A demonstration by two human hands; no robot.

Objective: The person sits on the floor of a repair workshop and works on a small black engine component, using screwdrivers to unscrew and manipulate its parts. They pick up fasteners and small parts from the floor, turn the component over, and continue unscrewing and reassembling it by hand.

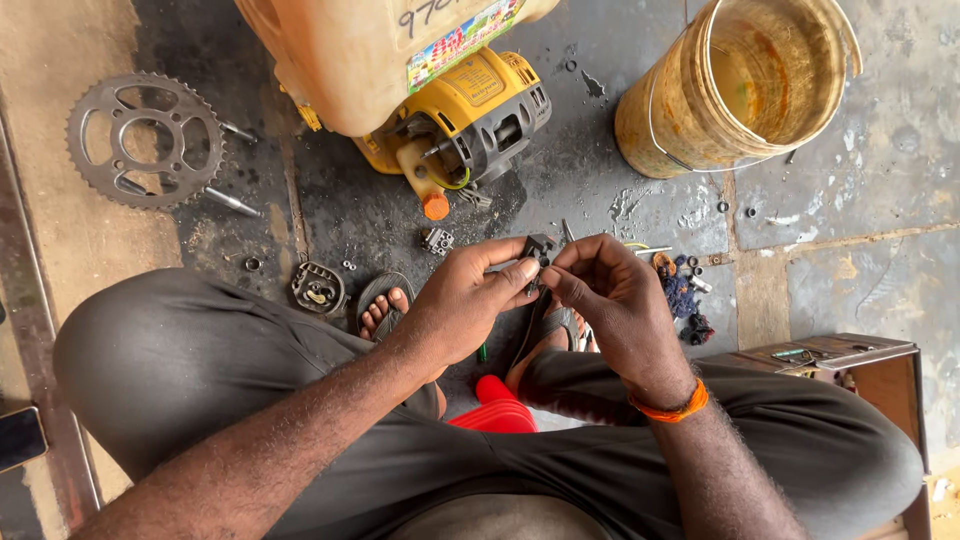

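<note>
Partly hidden: small dark part [538, 250] between fingers [520, 272].

**Soft, even daylight, sharp across the frame**

Bright, diffuse daylight spreads over the concrete floor [600, 190], with no hard glare anywhere. Shadows stay faint and soft-edged, pooling only under the yellow jerrycan [350, 60] and beside the bucket [740, 90]. Focus holds crisp from the sprocket [145, 140] to the hands, no motion blur on the fingers. Slight wide-angle stretch shows at the bottom corners, where the knees bulge outward.
</note>
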